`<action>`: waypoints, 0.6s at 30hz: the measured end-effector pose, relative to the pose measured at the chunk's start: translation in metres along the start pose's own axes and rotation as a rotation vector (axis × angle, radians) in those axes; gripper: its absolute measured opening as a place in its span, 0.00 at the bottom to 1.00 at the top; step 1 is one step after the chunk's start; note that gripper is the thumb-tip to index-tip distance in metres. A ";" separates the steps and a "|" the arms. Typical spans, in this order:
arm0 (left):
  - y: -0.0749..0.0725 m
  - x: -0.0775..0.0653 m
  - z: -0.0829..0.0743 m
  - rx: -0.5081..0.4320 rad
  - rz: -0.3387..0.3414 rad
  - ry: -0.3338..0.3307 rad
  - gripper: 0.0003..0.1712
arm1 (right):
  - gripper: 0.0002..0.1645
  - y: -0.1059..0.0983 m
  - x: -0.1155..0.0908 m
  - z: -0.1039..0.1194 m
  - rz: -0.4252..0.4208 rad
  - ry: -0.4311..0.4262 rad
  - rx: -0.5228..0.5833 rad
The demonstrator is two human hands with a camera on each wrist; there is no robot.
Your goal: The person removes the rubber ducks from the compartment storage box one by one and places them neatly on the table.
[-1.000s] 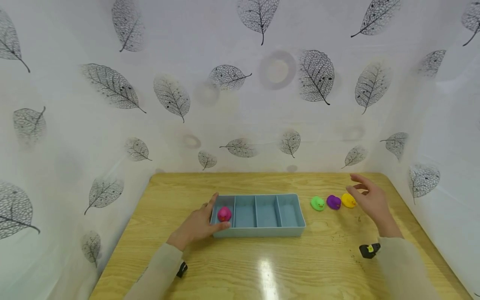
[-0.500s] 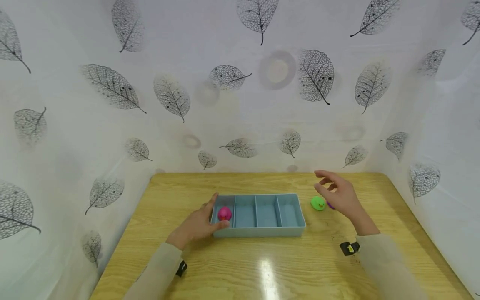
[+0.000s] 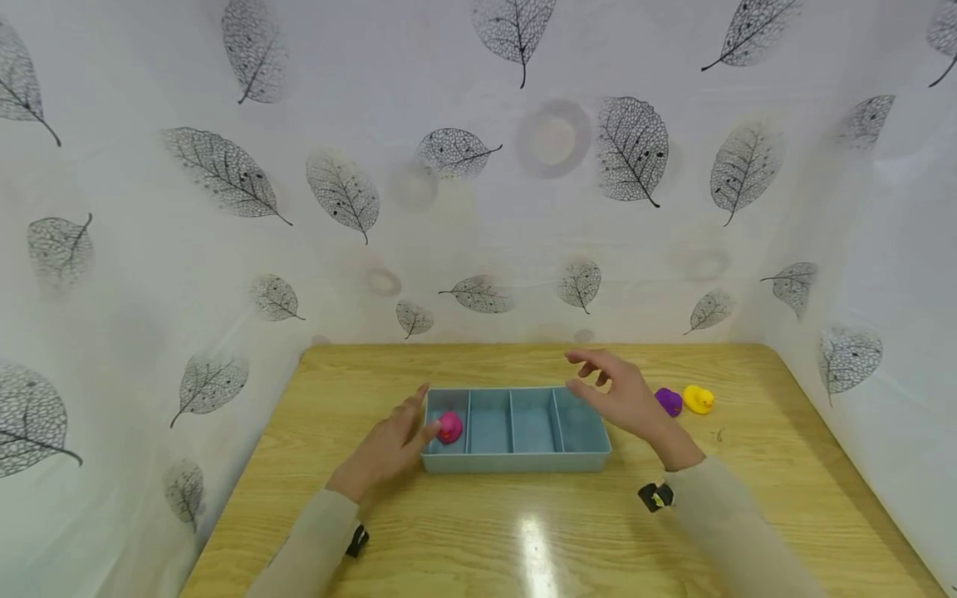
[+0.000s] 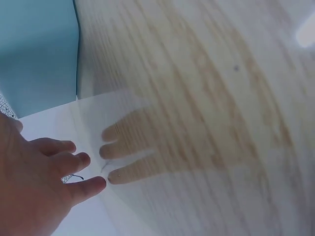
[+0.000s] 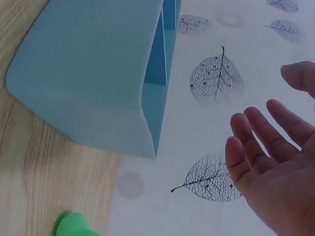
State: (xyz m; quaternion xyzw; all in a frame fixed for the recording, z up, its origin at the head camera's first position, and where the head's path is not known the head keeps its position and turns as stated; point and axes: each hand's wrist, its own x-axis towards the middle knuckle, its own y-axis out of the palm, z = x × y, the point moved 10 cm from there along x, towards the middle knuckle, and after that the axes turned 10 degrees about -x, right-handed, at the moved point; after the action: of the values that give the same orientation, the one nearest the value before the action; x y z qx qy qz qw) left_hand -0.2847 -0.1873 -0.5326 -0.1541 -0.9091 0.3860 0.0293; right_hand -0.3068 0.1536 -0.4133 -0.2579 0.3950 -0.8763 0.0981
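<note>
A pale blue box [image 3: 516, 463] with several compartments in a row lies on the table. Inside its leftmost compartment sits a pink toy duck [image 3: 450, 427]. My left hand [image 3: 383, 448] is at the box's left end, fingers extended, thumb close to the pink duck; whether it touches the box I cannot tell. Over the box's right end is my right hand [image 3: 624, 399], fingers loosely bent and holding nothing. A green toy duck [image 5: 74, 226] shows at the bottom of the right wrist view; in the head view my right hand hides it.
To the right of my right hand, a purple toy duck [image 3: 669, 402] and a yellow toy duck [image 3: 699, 399] stand side by side on the wooden table [image 3: 463, 531]. A white leaf-print curtain [image 3: 493, 224] encloses the back and sides.
My right hand has moved left, from beside the yellow duck, past the purple and green ducks, to the box's right end. My left hand has shifted slightly to the left.
</note>
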 end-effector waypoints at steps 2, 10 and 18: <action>0.000 0.000 0.000 0.022 -0.004 0.007 0.45 | 0.27 0.010 0.003 0.008 0.027 -0.020 0.017; -0.002 0.000 -0.007 0.131 -0.035 0.026 0.40 | 0.29 0.049 0.011 0.038 0.129 -0.063 0.078; -0.002 0.000 -0.008 0.170 -0.047 0.016 0.39 | 0.32 0.084 0.016 0.055 0.231 -0.065 0.057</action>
State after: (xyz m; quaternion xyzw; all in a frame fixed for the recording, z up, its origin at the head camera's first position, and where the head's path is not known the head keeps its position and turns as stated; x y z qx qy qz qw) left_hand -0.2837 -0.1834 -0.5256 -0.1328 -0.8761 0.4598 0.0587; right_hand -0.2938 0.0561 -0.4396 -0.2360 0.3935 -0.8611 0.2188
